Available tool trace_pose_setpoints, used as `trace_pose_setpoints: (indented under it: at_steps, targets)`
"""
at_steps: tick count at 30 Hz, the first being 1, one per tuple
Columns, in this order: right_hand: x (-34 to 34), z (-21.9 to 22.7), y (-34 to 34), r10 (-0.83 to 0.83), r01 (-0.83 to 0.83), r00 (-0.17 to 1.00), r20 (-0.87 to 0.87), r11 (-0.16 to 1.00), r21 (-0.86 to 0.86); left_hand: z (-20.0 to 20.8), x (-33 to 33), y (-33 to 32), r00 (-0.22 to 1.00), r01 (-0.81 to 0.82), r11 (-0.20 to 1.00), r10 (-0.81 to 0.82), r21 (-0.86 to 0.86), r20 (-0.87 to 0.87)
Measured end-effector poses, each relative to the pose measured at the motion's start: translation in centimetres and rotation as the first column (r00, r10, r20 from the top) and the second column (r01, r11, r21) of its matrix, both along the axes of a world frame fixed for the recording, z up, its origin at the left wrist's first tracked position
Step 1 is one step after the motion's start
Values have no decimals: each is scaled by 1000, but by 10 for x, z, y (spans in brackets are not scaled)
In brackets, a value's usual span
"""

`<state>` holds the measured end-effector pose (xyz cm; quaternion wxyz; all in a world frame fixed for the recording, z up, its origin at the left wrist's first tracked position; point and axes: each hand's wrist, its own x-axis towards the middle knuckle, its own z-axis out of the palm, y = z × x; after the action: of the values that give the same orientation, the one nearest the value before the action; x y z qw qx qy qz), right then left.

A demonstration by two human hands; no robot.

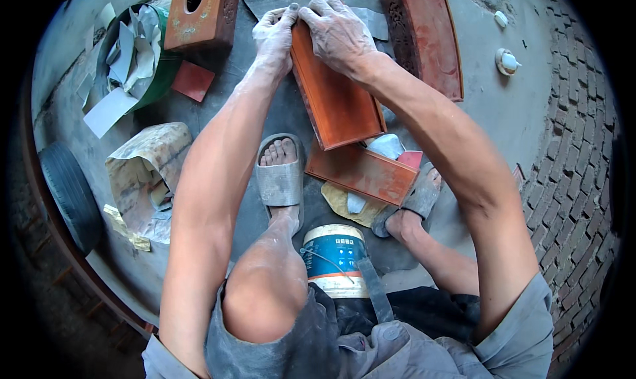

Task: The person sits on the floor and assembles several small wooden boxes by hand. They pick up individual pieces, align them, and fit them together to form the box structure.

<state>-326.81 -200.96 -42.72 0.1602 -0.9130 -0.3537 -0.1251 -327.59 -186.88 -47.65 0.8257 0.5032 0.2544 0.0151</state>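
A long reddish-brown wooden box (341, 104) slants away from me, its near end above a second dusty wooden box (361, 173). At its far end, my left hand (275, 38) grips the left corner, with the thumb on the edge. My right hand (336, 36) curls over the same end, fingers bent and touching the wood beside the left thumb. The two hands almost meet there. Whether something small is under the right fingers is hidden. White material (386, 145) and a red piece (411, 158) show beside the second box.
Scraps of sheet fill a green bin (161, 81) at left. Near it stand a tissue-type box (202, 14), a crumpled sack (149, 160) and a tyre (69, 197). A carved wooden box (430, 41) lies far right. Between my legs sits a bucket (334, 256).
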Motion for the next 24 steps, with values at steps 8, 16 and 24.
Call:
trace_pose_setpoints:
  at_steps: [8, 16, 24]
  targets:
    - [-3, 6, -3, -11, 8, 997, -74, 999, -42, 2, -2, -4, 1000, 1, 1000, -1, -3, -28]
    - [0, -6, 10, -89, 89, 996, 1, 996, 25, 1, -2, -3, 999, 32, 957, -26, 287, -24]
    - [-6, -12, 8, -107, 103, 993, 58, 992, 76, -5, -2, -5, 995, -64, 946, 37, 317, 89]
